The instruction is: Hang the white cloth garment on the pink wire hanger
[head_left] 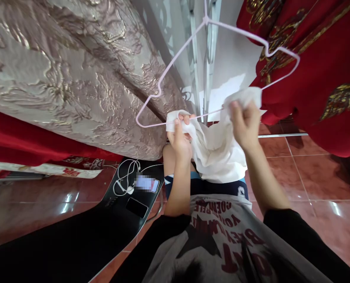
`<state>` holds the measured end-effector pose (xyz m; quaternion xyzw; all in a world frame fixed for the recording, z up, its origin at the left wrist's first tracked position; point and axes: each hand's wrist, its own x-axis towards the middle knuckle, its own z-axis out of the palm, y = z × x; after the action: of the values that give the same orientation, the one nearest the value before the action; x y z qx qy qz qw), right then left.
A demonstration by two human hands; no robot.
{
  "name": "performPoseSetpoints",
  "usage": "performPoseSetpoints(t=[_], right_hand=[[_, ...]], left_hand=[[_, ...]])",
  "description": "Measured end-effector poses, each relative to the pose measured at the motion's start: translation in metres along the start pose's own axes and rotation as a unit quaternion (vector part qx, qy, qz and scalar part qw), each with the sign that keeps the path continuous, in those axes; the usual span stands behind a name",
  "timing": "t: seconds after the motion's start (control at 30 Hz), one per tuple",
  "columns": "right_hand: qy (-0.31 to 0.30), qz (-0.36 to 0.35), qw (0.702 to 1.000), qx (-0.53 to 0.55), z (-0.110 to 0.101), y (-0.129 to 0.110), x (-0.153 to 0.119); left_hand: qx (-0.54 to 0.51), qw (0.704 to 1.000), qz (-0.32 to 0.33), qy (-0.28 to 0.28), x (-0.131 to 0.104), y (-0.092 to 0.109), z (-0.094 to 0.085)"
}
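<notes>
A pale pink hanger (177, 53) hangs in front of me, its hook end running out of the top of the view. White cloth (219, 153) is draped over the hanger's bottom bar at two places and sags between them toward my lap. My left hand (181, 137) pinches one end of the cloth at the bar, thumb in front and fingertips showing over the top. At the other end, higher and to the right, my right hand (245, 122) grips the cloth near the bar; it is slightly blurred. What kind of garment or cloth this is, I cannot tell.
A shiny beige curtain (83, 78) hangs at left, a red gold-patterned curtain (316, 78) at right. Metal folding door bars (207, 59) stand between them. On a black bench (59, 236) at lower left lie a lit phone (147, 184), a dark phone (136, 207) and a white cable (118, 182).
</notes>
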<state>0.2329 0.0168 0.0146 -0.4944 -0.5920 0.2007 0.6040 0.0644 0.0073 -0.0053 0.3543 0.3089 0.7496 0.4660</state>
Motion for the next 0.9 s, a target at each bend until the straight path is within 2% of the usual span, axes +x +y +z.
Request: performPoseSetpoints(t=[0.03,0.13,0.23,0.3,0.4,0.5,0.57,0.63,0.7,0.8,0.9], right_hand=[[-0.037,-0.012,0.999,-0.026,0.005,-0.001,-0.002],[-0.059,-0.049,0.995,-0.066,0.014,0.001,-0.003],[-0.050,-0.060,0.995,-0.063,0.018,0.007,-0.005],[-0.037,-0.066,0.995,-0.061,0.020,0.009,-0.008],[-0.027,-0.074,0.995,-0.054,0.022,0.010,-0.011],[-0.029,-0.069,0.996,-0.048,0.021,0.010,-0.009],[-0.026,-0.060,0.997,-0.048,0.018,0.011,-0.007],[-0.018,-0.054,0.997,-0.049,0.015,0.013,-0.007],[-0.011,-0.051,0.997,-0.051,0.014,0.014,-0.009],[0.004,-0.050,0.997,-0.051,0.017,0.013,-0.016],[0.031,-0.045,0.997,-0.047,0.020,0.009,-0.024]], left_hand=[[0.011,1.000,0.000,0.000,0.001,0.002,-0.003],[0.053,0.998,-0.039,0.001,0.008,0.016,-0.014],[0.108,0.989,-0.096,0.019,0.017,0.032,-0.030],[0.127,0.985,-0.111,0.039,0.024,0.041,-0.043],[0.099,0.986,-0.124,0.045,0.041,0.054,-0.070],[0.066,0.991,-0.106,0.042,0.063,0.070,-0.097],[0.061,0.996,-0.046,0.049,0.074,0.083,-0.103],[0.082,0.996,-0.008,0.037,0.079,0.095,-0.096],[0.135,0.991,-0.012,0.010,0.078,0.102,-0.077],[0.229,0.972,-0.020,-0.051,0.071,0.101,-0.044],[0.286,0.949,0.018,-0.130,0.064,0.099,-0.022]])
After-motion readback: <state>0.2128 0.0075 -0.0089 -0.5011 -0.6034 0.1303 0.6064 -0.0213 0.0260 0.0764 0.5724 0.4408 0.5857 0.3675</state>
